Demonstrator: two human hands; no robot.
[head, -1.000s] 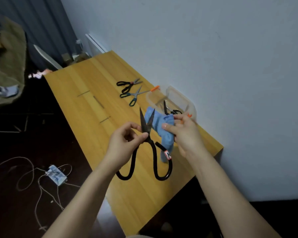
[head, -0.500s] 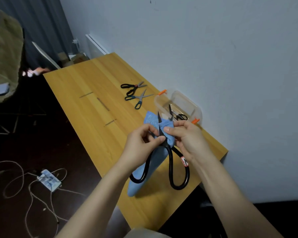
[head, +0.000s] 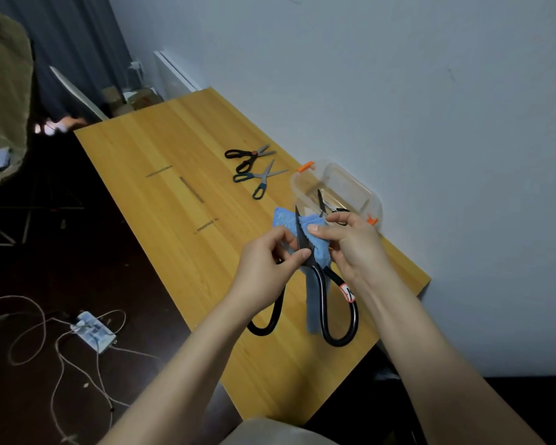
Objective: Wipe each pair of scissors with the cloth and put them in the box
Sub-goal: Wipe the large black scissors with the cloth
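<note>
Scissors [head: 318, 277] in left grip [head: 264, 268], cloth [head: 318, 248] in right grip [head: 353, 248].

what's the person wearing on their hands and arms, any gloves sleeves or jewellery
Nothing that shows. The left hand and right hand are bare, with no gloves and no rings visible. The left forearm and right forearm are bare too, down to the frame's lower edge: no sleeves, watch or bracelet in view.

Plain room in a home. A wooden table [head: 161, 162] is standing against a white wall [head: 398, 91]. A power strip [head: 92, 330] is lying among cables on the dark floor [head: 29, 268], and a curtain [head: 77, 43] is hanging behind.
</note>
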